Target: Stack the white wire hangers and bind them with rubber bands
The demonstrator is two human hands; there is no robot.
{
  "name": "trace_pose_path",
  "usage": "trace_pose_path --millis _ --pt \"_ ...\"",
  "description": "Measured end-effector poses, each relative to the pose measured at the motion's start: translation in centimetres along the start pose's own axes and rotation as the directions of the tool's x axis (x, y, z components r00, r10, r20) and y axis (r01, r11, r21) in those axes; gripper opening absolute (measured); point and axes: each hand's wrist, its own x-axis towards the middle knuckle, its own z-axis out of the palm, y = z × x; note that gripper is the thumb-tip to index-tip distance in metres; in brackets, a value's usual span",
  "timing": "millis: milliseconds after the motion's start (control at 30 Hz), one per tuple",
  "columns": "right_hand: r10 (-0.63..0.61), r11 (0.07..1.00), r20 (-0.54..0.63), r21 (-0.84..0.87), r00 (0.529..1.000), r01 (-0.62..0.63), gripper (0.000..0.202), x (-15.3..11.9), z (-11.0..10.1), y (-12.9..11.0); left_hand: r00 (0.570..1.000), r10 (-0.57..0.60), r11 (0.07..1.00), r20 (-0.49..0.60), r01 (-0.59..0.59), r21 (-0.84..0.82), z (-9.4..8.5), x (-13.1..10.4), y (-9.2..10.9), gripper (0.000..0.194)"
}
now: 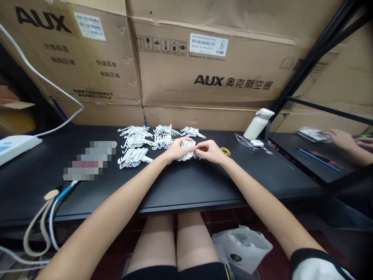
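Note:
A bundle of thin white hooks (188,150) is between my two hands over the black desk. My left hand (178,149) wraps round its left and upper side, thumb across the front. Fingers pinched together, my right hand (212,151) grips the bundle's right end; its fingertips are partly hidden. Just right of that hand lie yellow rubber bands (225,151). Several more piles of white hooks sit to the left and behind, among them a front-left pile (133,157), a middle pile (162,140) and a back-right pile (190,131).
At left on the desk (180,190) lies a blurred-out flat item (91,160) with a cable and strap. A white bottle (258,123), glasses (244,140) and a small white case (257,143) stand right. Cardboard boxes (204,93) wall the back. Another person's hand (340,139) shows beyond the frame post.

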Motion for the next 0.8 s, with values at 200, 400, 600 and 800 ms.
trace_pose_path --millis 200,400,600,800 --pt "0.041 0.996 0.056 0.075 0.998 -0.045 0.03 -0.34 0.38 -0.58 0.998 -0.046 0.999 -0.051 0.045 -0.013 0.14 0.12 -0.28 0.04" --pt "0.013 1.0 0.041 0.019 0.999 -0.014 0.044 -0.28 0.42 -0.22 0.994 -0.085 0.996 -0.072 0.084 -0.02 0.27 0.11 -0.25 0.036" --pt "0.008 0.994 0.022 -0.106 1.0 -0.006 0.036 -0.1 0.42 -0.24 0.994 -0.095 0.993 -0.051 0.092 -0.069 0.44 0.01 -0.2 0.041" --pt "0.106 0.994 0.08 0.006 0.991 -0.106 0.029 -0.13 0.56 -0.61 0.994 -0.094 0.986 -0.062 0.084 -0.142 0.62 0.09 -0.07 0.046"
